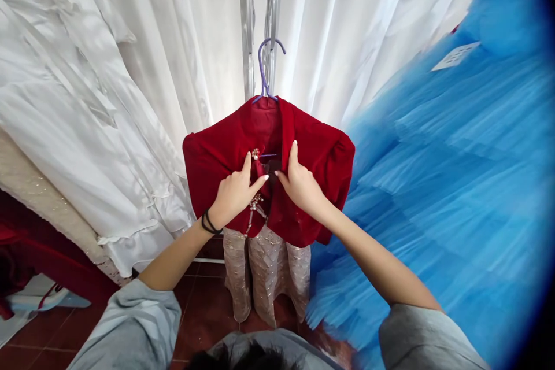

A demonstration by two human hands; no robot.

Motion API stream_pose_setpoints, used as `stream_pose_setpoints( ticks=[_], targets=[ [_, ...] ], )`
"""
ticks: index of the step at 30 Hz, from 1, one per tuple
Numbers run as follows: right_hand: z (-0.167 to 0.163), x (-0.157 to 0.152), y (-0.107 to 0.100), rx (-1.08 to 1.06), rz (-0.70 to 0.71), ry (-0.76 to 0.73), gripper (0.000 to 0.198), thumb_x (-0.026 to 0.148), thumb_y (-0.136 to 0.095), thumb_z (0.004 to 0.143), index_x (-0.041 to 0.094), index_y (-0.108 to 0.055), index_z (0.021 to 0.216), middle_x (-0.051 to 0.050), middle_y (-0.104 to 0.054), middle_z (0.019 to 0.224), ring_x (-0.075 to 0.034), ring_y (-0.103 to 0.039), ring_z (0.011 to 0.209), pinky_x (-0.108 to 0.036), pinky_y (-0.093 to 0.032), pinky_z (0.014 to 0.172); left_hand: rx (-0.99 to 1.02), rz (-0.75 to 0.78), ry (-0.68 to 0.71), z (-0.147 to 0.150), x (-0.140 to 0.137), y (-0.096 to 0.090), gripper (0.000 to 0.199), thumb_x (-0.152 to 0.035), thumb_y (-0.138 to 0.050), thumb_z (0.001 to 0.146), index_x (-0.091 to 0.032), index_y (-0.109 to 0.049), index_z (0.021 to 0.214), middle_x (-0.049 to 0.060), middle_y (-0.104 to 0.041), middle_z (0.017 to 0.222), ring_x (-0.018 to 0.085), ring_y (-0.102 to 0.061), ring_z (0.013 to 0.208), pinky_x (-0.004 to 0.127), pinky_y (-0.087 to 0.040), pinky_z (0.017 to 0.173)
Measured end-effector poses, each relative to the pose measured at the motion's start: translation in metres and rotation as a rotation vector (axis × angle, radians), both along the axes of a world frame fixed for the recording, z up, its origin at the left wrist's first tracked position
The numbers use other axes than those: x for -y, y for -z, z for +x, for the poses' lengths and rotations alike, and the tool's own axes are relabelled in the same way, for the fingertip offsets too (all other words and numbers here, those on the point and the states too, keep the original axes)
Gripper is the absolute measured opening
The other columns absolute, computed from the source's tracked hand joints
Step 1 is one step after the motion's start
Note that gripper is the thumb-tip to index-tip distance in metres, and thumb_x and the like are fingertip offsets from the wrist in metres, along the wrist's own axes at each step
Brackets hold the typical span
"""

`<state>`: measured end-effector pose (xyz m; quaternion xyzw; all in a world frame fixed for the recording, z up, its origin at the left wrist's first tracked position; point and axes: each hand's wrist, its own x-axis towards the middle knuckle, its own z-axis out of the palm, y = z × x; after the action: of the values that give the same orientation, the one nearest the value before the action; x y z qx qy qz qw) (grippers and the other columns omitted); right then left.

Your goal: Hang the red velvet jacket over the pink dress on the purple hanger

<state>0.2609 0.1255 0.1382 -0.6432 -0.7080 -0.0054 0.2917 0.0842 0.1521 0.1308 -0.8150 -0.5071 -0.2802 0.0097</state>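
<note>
One red jacket (323, 144) is hung from one purple hanger (261, 63), its hook seen above the jacket. Two beaded ornaments are counted at the jacket's front: an upper ornament (255, 154) and a lower ornament (256, 202). Two hands are laid on the jacket, one at each side of its front opening. The left hand (234, 193) and the right hand (302, 185) are each part-open, thumb and index finger spread; whether cloth is gripped by the hidden fingers cannot be told. One blue ruffled dress (433, 185) is seen right of the jacket, one glittering pale garment (265, 272) below.
</note>
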Motion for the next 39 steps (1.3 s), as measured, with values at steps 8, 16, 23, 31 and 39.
stream_pose_setpoints(
  ticks=[8,16,23,31,39],
  targets=[
    [0.002,-0.001,-0.033,0.101,0.072,0.207,0.066,0.029,-0.041,0.096,0.007,-0.023,0.155,-0.023,-0.069,0.103,-0.036,-0.068,0.088,-0.045,-0.052,0.076,-0.428,0.531,0.308,-0.021,-0.035,-0.077,0.041,-0.006,-0.038,0.093,-0.02,-0.066,0.12,0.015,-0.054,0.144,0.031,-0.046,0.136,0.048,-0.043,0.103],
    [0.027,-0.042,-0.103,-0.059,0.521,0.173,0.047,0.021,-0.026,0.094,0.011,-0.04,0.138,-0.016,-0.063,0.086,-0.032,-0.062,0.09,-0.048,-0.048,0.084,-0.164,0.45,0.03,-0.05,-0.062,-0.142,0.027,-0.025,-0.04,0.098,-0.02,-0.062,0.111,0.009,-0.065,0.116,0.025,-0.053,0.112,0.041,-0.043,0.092],
    [0.022,-0.065,-0.071,0.026,0.285,0.059,0.051,0.013,-0.042,0.083,0.01,-0.038,0.134,-0.016,-0.063,0.09,-0.031,-0.06,0.087,-0.045,-0.048,0.079,-0.268,0.028,0.082,-0.075,-0.083,-0.134,0.029,-0.021,-0.038,0.088,-0.017,-0.066,0.092,0.009,-0.069,0.09,0.023,-0.062,0.083,0.034,-0.045,0.072],
    [0.04,-0.066,-0.112,0.028,0.475,0.016,0.044,0.018,-0.035,0.091,0.017,-0.034,0.135,-0.008,-0.057,0.086,-0.025,-0.059,0.084,-0.041,-0.047,0.078,-0.218,0.34,-0.027,-0.062,-0.064,-0.151,0.026,-0.029,-0.048,0.088,-0.013,-0.069,0.092,0.012,-0.067,0.109,0.027,-0.059,0.102,0.037,-0.046,0.078],
    [-0.009,-0.008,-0.018,0.002,0.197,0.126,0.035,0.038,-0.049,0.09,0.017,-0.042,0.117,-0.018,-0.056,0.114,-0.03,-0.063,0.081,-0.04,-0.049,0.061,-0.553,0.544,0.459,-0.023,-0.057,-0.072,0.037,-0.021,-0.064,0.078,-0.02,-0.067,0.115,0.011,-0.064,0.126,0.031,-0.053,0.123,0.054,-0.032,0.113]
  ],
)
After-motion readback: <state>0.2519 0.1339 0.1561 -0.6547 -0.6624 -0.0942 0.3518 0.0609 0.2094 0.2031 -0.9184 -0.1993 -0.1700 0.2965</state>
